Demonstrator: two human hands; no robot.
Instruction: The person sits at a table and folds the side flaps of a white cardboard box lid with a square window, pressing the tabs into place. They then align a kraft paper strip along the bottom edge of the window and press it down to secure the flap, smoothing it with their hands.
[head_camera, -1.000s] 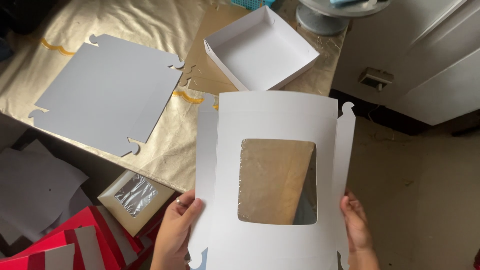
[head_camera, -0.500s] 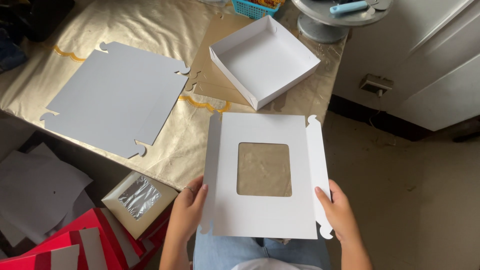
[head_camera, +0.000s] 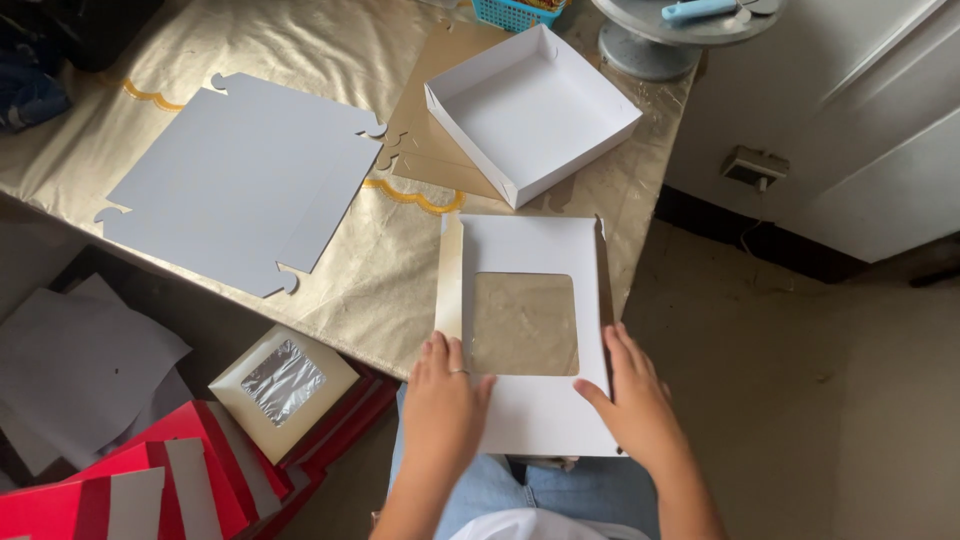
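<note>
While pressed flat at the near edge of the tabletop (head_camera: 330, 290), white window lid (head_camera: 530, 330) half over the lap, side flaps folded up. Left hand (head_camera: 443, 405) open, palm down on lid's lower left, fingers at the clear window's corner, ring on one finger. Right hand (head_camera: 632, 400) likewise open, flat on the lower right, thumb under the window. Farther back, folded white tray (head_camera: 530, 110) on brown card, flat white sheet (head_camera: 245, 180) well to the left. Below on the floor, small windowed box (head_camera: 283, 388) beside red boxes (head_camera: 150, 480).
</note>
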